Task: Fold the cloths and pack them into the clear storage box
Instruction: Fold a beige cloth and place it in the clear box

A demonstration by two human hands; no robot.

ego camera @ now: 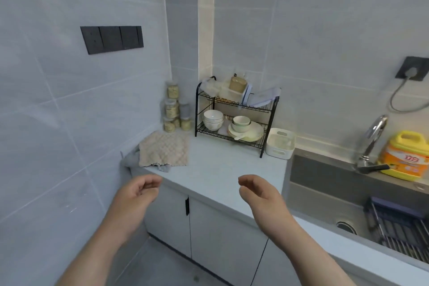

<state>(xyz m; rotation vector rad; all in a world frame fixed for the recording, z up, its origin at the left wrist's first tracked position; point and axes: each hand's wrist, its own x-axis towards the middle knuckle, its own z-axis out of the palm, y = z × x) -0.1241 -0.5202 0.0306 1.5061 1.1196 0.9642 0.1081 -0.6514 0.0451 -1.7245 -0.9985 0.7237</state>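
Note:
A beige patterned cloth (163, 149) lies flat on the pale counter (222, 169) by the left wall, on top of a grey cloth (132, 159) whose edges stick out beneath it. A clear storage box (234, 91) with a blue-edged lid (263, 97) leaning beside it sits on the top shelf of the black dish rack (234, 114). My left hand (139, 190) hovers at the counter's front edge below the cloths, fingers loosely curled, holding nothing. My right hand (256, 191) hovers over the front edge further right, also loosely curled and empty.
Bowls and plates (243, 129) fill the rack's lower shelf. Stacked jars (173, 111) stand in the corner. A white basket (279, 144) sits beside the sink (348, 195), with a faucet (372, 139) and a yellow detergent bottle (405, 155). A drying rack (399, 225) lies in the sink.

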